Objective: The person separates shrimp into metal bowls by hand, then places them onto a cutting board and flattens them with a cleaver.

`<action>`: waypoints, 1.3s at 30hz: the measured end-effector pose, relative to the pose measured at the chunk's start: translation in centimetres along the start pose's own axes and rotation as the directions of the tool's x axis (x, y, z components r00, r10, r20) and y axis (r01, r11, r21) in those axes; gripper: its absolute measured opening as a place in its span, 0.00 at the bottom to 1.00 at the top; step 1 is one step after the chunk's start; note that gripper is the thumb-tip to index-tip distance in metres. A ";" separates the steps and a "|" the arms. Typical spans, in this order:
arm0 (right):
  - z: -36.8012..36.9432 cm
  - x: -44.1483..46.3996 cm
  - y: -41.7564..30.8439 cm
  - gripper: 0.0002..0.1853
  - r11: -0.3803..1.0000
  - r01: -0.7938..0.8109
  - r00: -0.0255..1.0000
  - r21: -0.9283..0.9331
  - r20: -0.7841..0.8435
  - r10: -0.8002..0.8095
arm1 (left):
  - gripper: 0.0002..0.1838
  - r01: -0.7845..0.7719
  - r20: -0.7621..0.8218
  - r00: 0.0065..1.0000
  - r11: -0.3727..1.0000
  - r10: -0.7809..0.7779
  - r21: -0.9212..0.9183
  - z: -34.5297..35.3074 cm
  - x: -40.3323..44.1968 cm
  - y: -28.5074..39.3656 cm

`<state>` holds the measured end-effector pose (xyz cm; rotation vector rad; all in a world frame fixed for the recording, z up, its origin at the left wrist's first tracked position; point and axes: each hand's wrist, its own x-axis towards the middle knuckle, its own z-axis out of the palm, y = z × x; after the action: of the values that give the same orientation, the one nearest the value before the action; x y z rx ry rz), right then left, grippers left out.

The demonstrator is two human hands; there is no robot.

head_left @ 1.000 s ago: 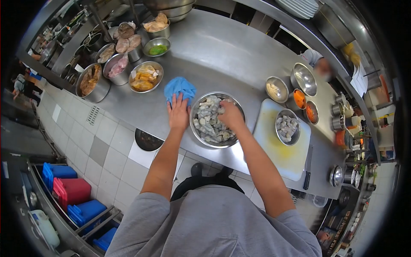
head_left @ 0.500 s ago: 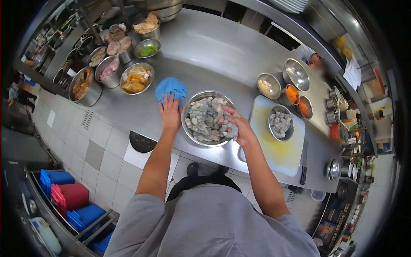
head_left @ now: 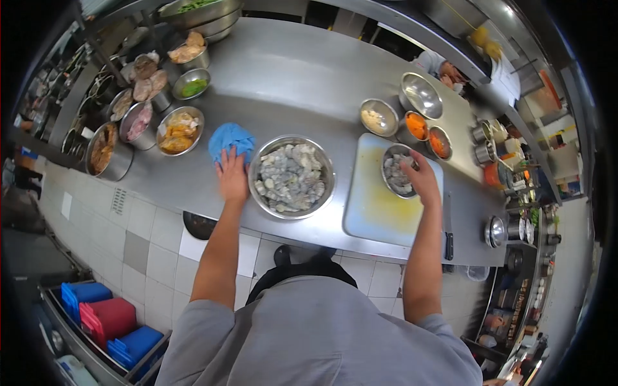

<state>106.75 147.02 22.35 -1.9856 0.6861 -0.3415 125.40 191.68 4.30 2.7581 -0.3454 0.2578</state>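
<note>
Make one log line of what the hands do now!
left hand: touching blue cloth | right hand: at small metal bowl of raw shrimp on cutting board, grip unclear | large metal bowl: more raw shrimp

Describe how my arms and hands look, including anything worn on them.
Your left sleeve and right sleeve are plain grey and short, leaving both forearms bare. The left hand and right hand wear no gloves. No watch or bracelet shows.
</note>
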 end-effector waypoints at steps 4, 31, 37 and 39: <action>2.0 0.3 0.5 0.22 0.943 0.157 0.980 -0.292 -0.069 -0.184 | 0.22 0.007 -0.019 1.000 0.999 -0.008 -0.049 0.0 0.0 0.1; 22.0 -2.8 -2.4 0.12 0.901 0.430 0.649 -0.063 0.715 -0.260 | 0.20 0.009 -0.059 0.998 0.996 -0.014 -0.092 -0.1 0.0 0.4; 22.6 -0.1 -3.9 0.14 0.885 0.422 0.855 -0.199 0.412 -0.315 | 0.20 0.004 -0.059 0.998 0.996 -0.009 -0.094 -0.4 0.0 0.5; 23.3 -0.5 -4.4 0.14 0.799 0.490 0.818 -0.349 0.501 -0.284 | 0.20 0.009 -0.056 0.998 0.995 -0.014 -0.098 -0.5 0.1 0.6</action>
<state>119.44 165.56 14.85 -2.5624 0.0465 0.0347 125.24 191.33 4.93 2.6498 -0.3188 0.3066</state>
